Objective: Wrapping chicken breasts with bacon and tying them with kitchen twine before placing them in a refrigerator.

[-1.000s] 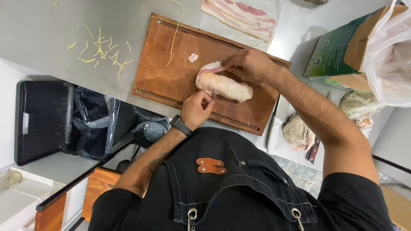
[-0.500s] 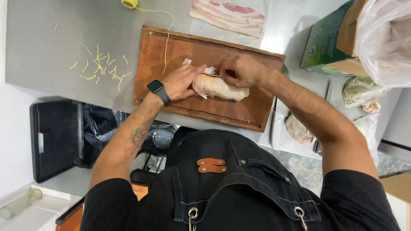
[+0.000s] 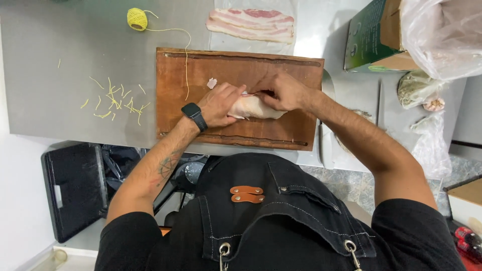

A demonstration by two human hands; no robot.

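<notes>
I see left hand (image 3: 221, 104) and right hand (image 3: 283, 92) both closed around pale meat roll (image 3: 255, 107), mid wooden cutting board (image 3: 240, 95). Step, I judge: shaping roll. Twine ball (image 3: 136, 18) and bacon strips (image 3: 251, 24) beyond board on counter (image 3: 65, 60); next move likely needs one of them.

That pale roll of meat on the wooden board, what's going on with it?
A person in a black apron has both hands on the pale roll of meat in the middle of the wooden cutting board. The left hand covers one end and the right hand grips the other. Bacon slices lie on paper beyond the board, a ball of yellow twine sits on the steel counter, and cut twine bits lie scattered to the left.
</notes>
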